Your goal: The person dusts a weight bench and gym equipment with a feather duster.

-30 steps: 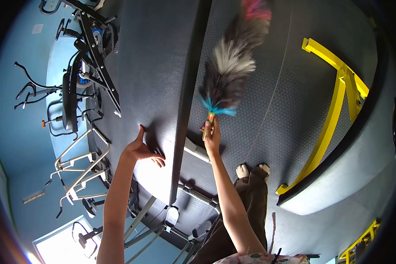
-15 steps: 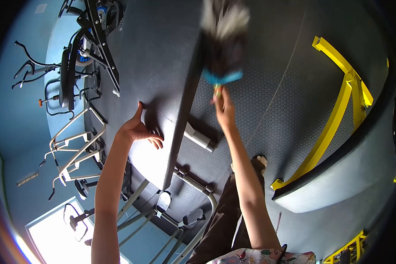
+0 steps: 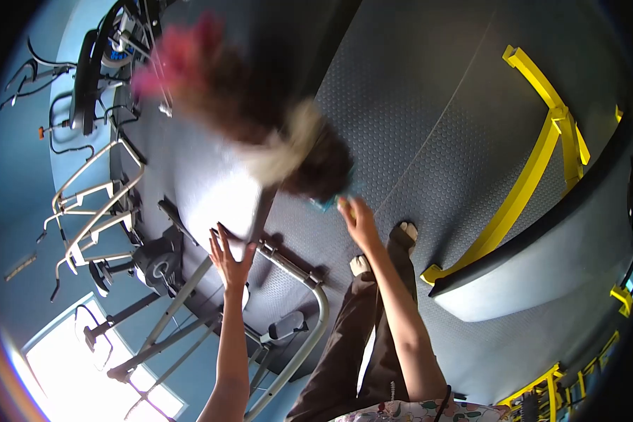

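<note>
My right hand [image 3: 359,224] is closed around the handle of a feather duster [image 3: 260,105], which is blurred by motion. Its brown, cream and pink feathers sweep to the upper left, over a long black padded surface [image 3: 207,193]. A teal collar shows beside my fingers. My left hand [image 3: 231,261] is open with fingers spread, the fingertips right at the near end of the pad. Bright light reflects off the pad there.
A grey tubular frame [image 3: 322,309] with foot pedals stands below the pad. At right are a yellow metal frame [image 3: 524,190] and a large grey curved panel [image 3: 520,281]. Exercise machines [image 3: 95,211] line the blue wall at left. The floor [image 3: 408,105] is dark textured rubber.
The feather duster has swung left across the pad, and my right hand has come closer to me. My left hand has slid back from the middle of the pad to its near end.
</note>
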### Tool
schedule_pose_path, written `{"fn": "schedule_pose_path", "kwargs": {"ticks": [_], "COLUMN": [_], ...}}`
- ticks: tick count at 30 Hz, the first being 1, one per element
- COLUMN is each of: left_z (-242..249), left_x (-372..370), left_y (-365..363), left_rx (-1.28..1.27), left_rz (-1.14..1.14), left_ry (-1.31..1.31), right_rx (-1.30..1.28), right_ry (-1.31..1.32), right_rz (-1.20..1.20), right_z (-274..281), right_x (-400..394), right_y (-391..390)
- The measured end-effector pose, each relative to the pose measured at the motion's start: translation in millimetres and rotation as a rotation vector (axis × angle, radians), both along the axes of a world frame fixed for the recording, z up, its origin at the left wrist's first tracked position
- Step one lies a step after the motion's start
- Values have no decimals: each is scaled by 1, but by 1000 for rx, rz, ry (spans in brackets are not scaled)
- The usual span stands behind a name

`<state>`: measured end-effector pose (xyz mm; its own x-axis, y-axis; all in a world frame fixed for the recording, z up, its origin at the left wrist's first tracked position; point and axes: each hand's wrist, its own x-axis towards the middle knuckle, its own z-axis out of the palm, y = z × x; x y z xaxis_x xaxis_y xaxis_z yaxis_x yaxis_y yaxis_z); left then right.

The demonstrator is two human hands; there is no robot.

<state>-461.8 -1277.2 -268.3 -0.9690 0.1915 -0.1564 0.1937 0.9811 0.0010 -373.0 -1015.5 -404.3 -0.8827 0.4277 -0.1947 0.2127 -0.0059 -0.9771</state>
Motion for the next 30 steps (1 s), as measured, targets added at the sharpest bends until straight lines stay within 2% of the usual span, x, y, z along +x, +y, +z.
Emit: {"fn": "schedule_pose_path", "kwargs": {"ticks": [1,6,9,10,12,14,15,16,17,18,20,22,24,27,28,30], "left_z": [-11,-36,-36,-40,-97,-85,-82,-91,-68,-42,-40,-34,-39,-57,-65,-69], "left_x": [12,22,23,25,31,29,28,31,30,26,24,25,27,47,53,60], "left_y": [-11,-35,-34,-36,-137,-108,-96,-104,-75,-43,-50,-53,-72,-112,-125,-140], "left_rx": [-7,97,132,233,119,215,307,37,197,358,222,196,248,255,234,357], "left_rz": [48,-88,-31,-55,-631,-583,-539,-263,-116,32,0,18,-60,115,165,126], "left_ry": [-50,84,45,148,-18,65,148,15,76,139,17,-29,65,106,111,73], "right_rx": [-36,35,30,66,169,151,152,111,139,26,123,35,-43,27,-15,153], "right_ry": [70,99,12,-16,105,27,44,-65,34,-1,-101,-31,-50,-42,-115,-44], "right_rz": [-25,-1,274,361,334,358,282,247,139,111,54,-1,38,215,315,445], "right_z": [9,-10,-30,-39,-50,-40,-36,-27,-36,-28,-26,-20,-8,-9,-16,-40], "right_x": [-11,6,51,67,94,95,90,83,77,65,47,32,34,69,87,119], "right_y": [8,-44,-104,-124,-153,-151,-148,-140,-137,-126,-114,-112,-118,-146,-158,-184]}}
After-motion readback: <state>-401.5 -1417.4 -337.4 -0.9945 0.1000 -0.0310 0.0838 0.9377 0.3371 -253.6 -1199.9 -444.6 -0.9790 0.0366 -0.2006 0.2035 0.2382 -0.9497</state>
